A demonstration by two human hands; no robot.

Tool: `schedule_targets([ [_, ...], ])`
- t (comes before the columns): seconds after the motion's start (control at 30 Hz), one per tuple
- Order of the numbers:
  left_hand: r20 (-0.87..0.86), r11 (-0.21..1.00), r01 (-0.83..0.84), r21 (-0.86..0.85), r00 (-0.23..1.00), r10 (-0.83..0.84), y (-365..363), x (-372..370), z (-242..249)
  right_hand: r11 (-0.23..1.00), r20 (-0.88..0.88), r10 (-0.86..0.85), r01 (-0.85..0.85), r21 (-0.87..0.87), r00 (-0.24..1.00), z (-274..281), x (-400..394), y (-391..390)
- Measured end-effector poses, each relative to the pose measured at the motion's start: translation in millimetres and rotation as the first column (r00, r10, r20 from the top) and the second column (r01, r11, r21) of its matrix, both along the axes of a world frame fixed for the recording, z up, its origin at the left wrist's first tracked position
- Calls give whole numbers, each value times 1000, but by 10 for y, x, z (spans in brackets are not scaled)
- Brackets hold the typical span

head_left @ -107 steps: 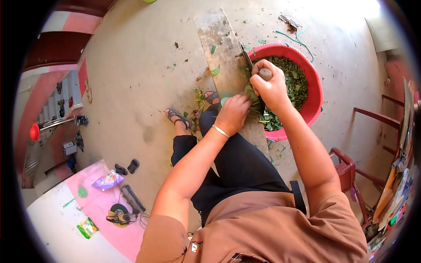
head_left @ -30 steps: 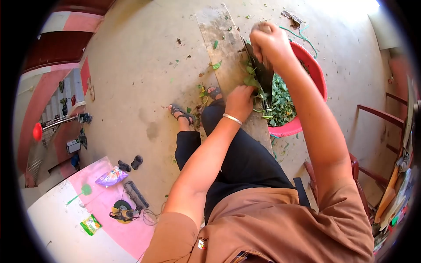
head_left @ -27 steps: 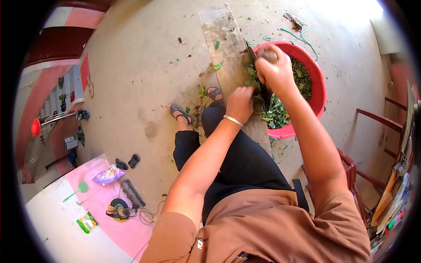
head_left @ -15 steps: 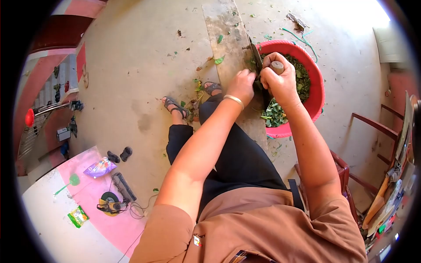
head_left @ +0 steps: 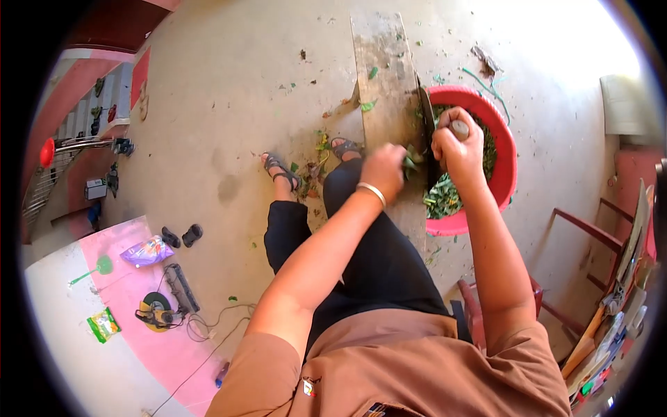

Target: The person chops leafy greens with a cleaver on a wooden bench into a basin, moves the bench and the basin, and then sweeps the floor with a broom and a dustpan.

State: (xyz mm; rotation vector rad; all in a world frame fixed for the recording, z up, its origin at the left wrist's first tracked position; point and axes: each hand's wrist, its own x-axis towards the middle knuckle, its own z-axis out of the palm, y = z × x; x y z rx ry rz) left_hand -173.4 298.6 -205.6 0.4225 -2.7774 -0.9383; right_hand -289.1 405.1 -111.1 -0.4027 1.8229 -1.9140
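My right hand (head_left: 460, 147) is wrapped round the wooden handle (head_left: 459, 129) of a large knife. The dark blade (head_left: 426, 115) stands along the right edge of a wooden board (head_left: 383, 66), beside the tub. My left hand (head_left: 384, 170), slightly blurred and with a bracelet at the wrist, is closed on leafy greens (head_left: 411, 164) over the board, a little left of the blade. Below the blade, a pinkish-red tub (head_left: 507, 149) holds chopped greens (head_left: 443, 198). My right forearm and hand cover part of it.
Scattered leaves (head_left: 321, 149) lie on the floor near my sandalled feet (head_left: 281, 170). At right stands a dark red chair frame (head_left: 587, 229). At lower left, an angle grinder (head_left: 158, 317), a purple packet (head_left: 147, 251) and a green packet (head_left: 103, 324) lie on a pink-and-white surface.
My left hand has drawn back leftward from the blade, and the greens in it now show. My right hand keeps its grip on the knife. The whole view has shifted slightly.
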Motion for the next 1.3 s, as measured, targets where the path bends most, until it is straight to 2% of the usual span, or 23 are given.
schedule_targets([
  [0.07,-29,959,-235,156,970,242,-264,-241,101,999,-20,-9,9,39,1000,-17,35,14],
  [0.13,-68,903,-369,220,918,391,-504,-443,84,995,-42,-31,35,93,999,-35,92,6],
  [0.17,37,865,-465,189,883,467,-590,-536,58,997,-38,-22,25,78,999,-40,99,10],
  [0.2,26,859,-475,192,877,480,-636,-551,10,998,-34,-12,14,65,999,-21,97,9],
  [0.27,-4,943,-318,98,948,320,-679,-572,-113,998,-20,3,-2,57,1000,19,60,-13],
  [0.33,-8,970,-226,87,974,228,-487,-504,-40,999,64,-9,7,35,998,100,-9,-26],
  [0.43,71,988,-120,97,991,114,-232,-354,-22,995,14,31,-33,99,999,302,-477,-157],
  [0.5,-36,997,72,31,997,-71,-129,-298,-6,998,157,28,-38,58,987,407,-834,-326],
  [0.53,-32,996,83,36,996,-82,-70,-268,13,997,228,27,-43,65,973,493,-953,-420],
  [0.6,-45,992,91,87,995,-87,30,-243,51,993,204,35,-57,103,978,539,-1074,-546],
  [0.77,-38,997,64,52,997,-62,112,-237,23,996,182,-5,-12,91,983,520,-862,-533],
  [0.8,-82,996,83,23,993,-81,120,-197,46,998,166,-23,12,65,986,499,-722,-465],
  [0.87,-110,994,106,-8,988,-106,131,-99,138,994,-8,-9,9,110,1000,316,-442,-264],
  [0.93,-190,988,130,-87,971,-145,118,-44,277,990,-170,-101,116,80,980,9,-62,-99],
  [1.0,-199,988,133,-80,969,-147,101,-66,163,985,-154,-91,112,133,984,-123,109,13],
  [1.03,-189,991,130,-38,973,-135,100,-69,110,997,3,-81,81,12,997,-64,76,49],
  [1.07,-173,992,129,10,977,-126,101,-51,53,1000,8,-9,9,28,1000,-4,11,52],
  [1.2,-191,989,142,47,973,-130,96,-89,17,994,60,22,-28,110,998,345,-585,-207],
  [1.27,-202,990,124,60,973,-110,115,-125,-15,998,167,-15,6,55,986,437,-814,-374],
  [1.3,-189,990,111,88,978,-93,121,-138,0,995,187,-40,22,99,982,510,-817,-420],
])
